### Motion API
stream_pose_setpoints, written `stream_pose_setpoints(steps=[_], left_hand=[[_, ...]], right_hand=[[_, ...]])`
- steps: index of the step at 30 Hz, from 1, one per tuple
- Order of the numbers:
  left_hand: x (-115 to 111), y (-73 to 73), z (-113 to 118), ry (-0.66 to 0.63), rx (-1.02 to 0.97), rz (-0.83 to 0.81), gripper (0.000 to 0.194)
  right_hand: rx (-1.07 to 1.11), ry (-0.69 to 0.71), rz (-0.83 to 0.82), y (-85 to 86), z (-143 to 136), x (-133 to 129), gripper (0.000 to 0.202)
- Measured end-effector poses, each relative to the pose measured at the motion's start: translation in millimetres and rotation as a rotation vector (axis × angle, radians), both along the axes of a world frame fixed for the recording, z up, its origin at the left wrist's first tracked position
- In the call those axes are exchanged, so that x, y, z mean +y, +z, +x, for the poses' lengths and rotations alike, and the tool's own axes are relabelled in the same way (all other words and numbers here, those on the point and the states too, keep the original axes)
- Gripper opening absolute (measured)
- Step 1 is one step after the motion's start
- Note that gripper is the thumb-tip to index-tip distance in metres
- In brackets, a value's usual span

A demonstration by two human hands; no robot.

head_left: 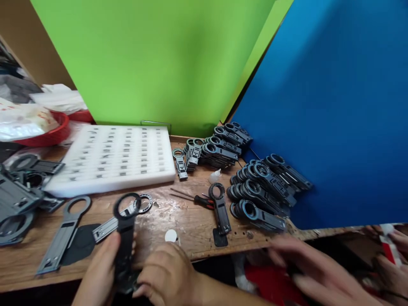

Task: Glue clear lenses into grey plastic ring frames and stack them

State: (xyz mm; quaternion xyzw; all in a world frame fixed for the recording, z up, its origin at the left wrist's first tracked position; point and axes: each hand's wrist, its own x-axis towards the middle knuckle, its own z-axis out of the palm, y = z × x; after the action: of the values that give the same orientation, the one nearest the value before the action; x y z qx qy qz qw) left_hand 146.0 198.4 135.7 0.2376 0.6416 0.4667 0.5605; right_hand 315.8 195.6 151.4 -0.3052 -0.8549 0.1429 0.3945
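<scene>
My left hand (103, 270) is closed around a dark flat bracket with a ring end (125, 244), held upright above the table's front edge. My right hand (170, 272) has its fingers curled and pinches at the bracket's lower end; the exact contact is blurred. Behind the held bracket lies a lighter ring-ended bracket (110, 227), and another grey one (65, 233) rests to its left. A white disc (171, 235) lies just beyond my right hand. A screwdriver (202, 201) lies near a single dark bracket (220, 208).
A white foam tray (156, 175) holds rows of small metal pieces. Brackets are stacked at right (264, 182), at the back (223, 144) and at left (19, 191). Green (153, 63) and blue panels (344, 119) rise behind. Another person's blurred hand (318, 265) is at lower right.
</scene>
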Motion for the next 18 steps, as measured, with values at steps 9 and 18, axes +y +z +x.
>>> stream_pose_setpoints(steps=[9,18], left_hand=[[-25.8,-13.4,16.6,-0.244,0.112,0.111,0.062],[-12.7,-44.4,-9.9,-0.322,0.108,0.020,0.064]], right_hand=[[-0.001,-0.224,-0.416,8.8,0.8,22.0,0.011],[0.114,-0.270,-0.386,-4.5,27.5,5.3,0.033]])
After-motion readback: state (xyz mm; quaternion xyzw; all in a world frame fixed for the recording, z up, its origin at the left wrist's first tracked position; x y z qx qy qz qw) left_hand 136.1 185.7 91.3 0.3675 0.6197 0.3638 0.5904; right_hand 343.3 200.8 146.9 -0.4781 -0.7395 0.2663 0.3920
